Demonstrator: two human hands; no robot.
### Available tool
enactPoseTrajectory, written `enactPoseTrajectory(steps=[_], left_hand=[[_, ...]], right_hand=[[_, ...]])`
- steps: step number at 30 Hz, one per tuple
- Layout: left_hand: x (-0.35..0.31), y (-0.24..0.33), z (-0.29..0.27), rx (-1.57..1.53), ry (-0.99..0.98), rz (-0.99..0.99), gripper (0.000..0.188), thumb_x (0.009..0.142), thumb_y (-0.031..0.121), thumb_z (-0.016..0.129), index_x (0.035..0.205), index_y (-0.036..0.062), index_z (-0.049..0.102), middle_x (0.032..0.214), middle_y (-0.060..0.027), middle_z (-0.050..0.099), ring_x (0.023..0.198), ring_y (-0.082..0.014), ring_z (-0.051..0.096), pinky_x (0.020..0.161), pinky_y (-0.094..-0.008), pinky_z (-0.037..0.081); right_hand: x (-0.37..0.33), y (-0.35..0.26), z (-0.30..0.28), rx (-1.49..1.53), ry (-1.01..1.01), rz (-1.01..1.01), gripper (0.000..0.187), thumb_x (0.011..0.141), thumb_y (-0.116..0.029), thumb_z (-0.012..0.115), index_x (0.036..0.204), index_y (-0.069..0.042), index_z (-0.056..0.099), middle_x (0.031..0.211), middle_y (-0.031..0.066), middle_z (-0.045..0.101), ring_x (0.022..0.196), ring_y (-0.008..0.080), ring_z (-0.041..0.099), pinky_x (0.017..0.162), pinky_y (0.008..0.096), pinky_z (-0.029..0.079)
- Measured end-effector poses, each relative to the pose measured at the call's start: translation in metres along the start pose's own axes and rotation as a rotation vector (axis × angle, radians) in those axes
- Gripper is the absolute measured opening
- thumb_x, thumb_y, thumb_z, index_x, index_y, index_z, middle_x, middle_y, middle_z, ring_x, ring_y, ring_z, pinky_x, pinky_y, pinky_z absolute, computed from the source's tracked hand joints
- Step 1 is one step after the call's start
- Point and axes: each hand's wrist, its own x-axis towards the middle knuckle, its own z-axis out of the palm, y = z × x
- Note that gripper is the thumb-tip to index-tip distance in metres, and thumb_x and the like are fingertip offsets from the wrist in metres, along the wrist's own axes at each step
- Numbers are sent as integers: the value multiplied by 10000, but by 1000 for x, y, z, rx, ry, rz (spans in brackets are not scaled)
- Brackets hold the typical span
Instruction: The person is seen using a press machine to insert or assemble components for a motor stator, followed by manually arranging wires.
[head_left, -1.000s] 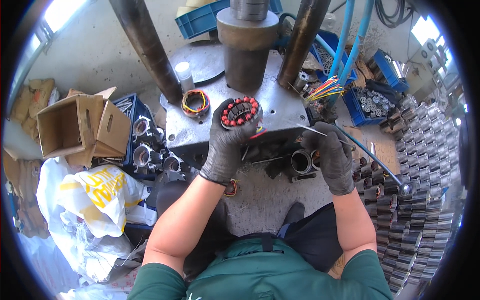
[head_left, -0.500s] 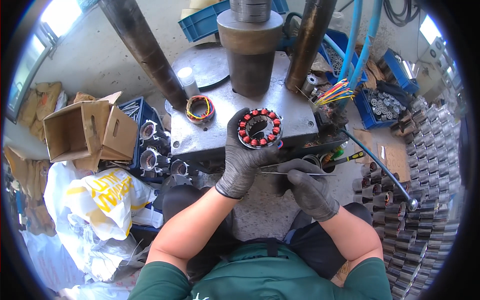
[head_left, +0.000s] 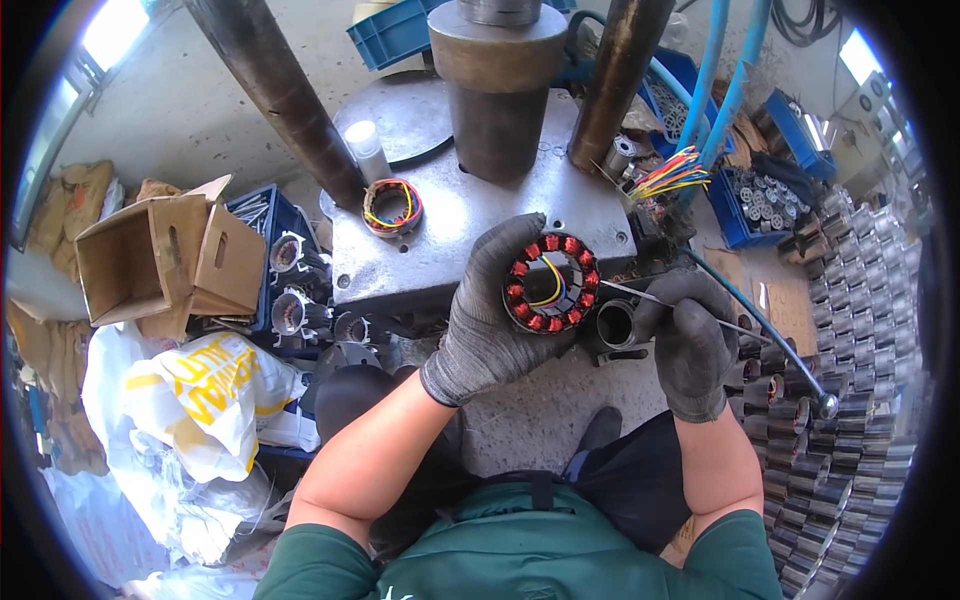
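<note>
My left hand (head_left: 485, 330), in a dark grey glove, grips a motor stator (head_left: 587, 290) by its left and lower side. The stator is a ring with red copper windings all around, and yellow and blue wires show through its hole. Gloved too, my right hand (head_left: 697, 340) is closed around a thin metal rod (head_left: 630, 292). The rod's left tip is at the stator's right rim; whether it touches cannot be told. Another stator (head_left: 393, 226), with red, yellow and blue wires, lies on the metal press table (head_left: 560, 200) beside a white cylinder (head_left: 367, 150).
A thick press ram (head_left: 495, 110) stands between two steel columns (head_left: 290, 100). At left are an open cardboard box (head_left: 120, 265) and white plastic bags (head_left: 200, 400). Stacked metal cylinders (head_left: 850, 330) fill the right side, near a lever with a ball end (head_left: 826, 405) and blue bins (head_left: 735, 215).
The stator has moved right and slightly down in my left hand, and its wires now show through the hole. My right hand has moved right and up, bringing the rod's tip to the rim.
</note>
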Motion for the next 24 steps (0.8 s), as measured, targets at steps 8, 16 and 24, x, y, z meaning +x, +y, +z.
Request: enactPoseTrajectory(steps=[8, 16, 24], left_hand=[[-2, 5, -1, -65, -138, 48, 1112, 656, 124, 1013, 1586, 63, 406, 1545, -153, 518, 1416, -309, 565, 1206, -453, 468], [0, 7, -2, -125, -256, 12, 1042, 648, 120, 1001, 1546, 60, 475, 1511, -178, 554, 1446, -379, 537, 1217, -474, 461], [-2, 5, 2, -211, -290, -77, 1035, 645, 115, 995, 1546, 65, 487, 1493, -173, 573, 1414, -359, 576, 1196, -463, 484]], right_hand=[[-1, -5, -7, 2, 22, 39, 286, 977, -251, 704, 1097, 8, 729, 840, 96, 702, 702, 150, 610, 631, 298, 480], [2, -8, -12, -64, 26, 76, 254, 967, -236, 673, 1046, 1, 721, 800, 69, 692, 654, 114, 590, 593, 264, 457], [9, -10, -18, -107, -21, 139, 269, 961, -260, 650, 999, -2, 714, 738, 52, 682, 614, 99, 582, 561, 250, 446]])
